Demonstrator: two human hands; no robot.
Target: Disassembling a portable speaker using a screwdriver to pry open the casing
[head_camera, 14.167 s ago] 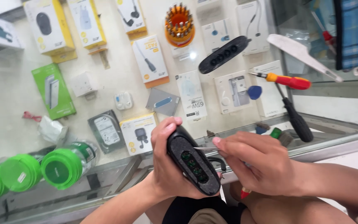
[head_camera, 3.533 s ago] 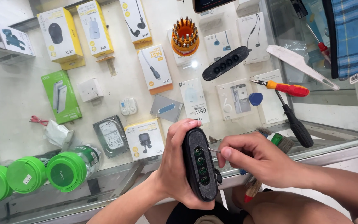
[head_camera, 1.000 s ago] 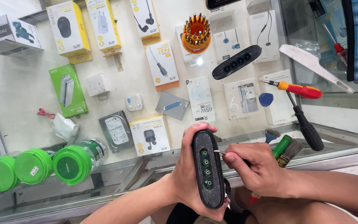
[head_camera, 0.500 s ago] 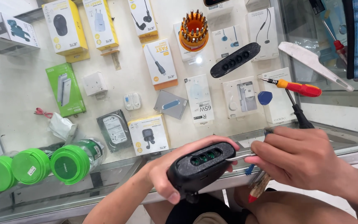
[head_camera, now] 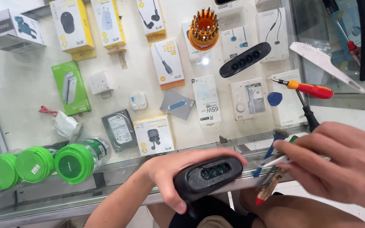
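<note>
Here, every place is told from the black oblong device.

Device: the black oblong device (head_camera: 208,177) lies low in the middle of the view, in front of the near edge of the glass desk (head_camera: 119,173), over the person's lap.
Long axis: it runs roughly left to right, the right end tipped a little upward; a slot with green parts inside faces the camera.
Left hand: the left hand (head_camera: 178,171) is wrapped round the device from behind and from its left, the thumb curled under the lower left end. It grasps the device firmly.
Right hand: the right hand (head_camera: 347,164) sits to the right of the device, apart from it, its fingers pinched on a thin silvery tool (head_camera: 275,160).
Tool tip: the tip points left toward the device's right end, near it but not touching.
Key relation: the device lies to the left of the right hand, and the tool lines up roughly with the device's long axis; the left hand is on the device, so it is the nearer one.
Beyond the device: a red-and-yellow screwdriver (head_camera: 307,88), a second black oblong cover (head_camera: 245,60) and an orange bit holder (head_camera: 203,28) lie on the desk.
Left of the device: green round containers (head_camera: 43,162) show inside the glass case.
</note>
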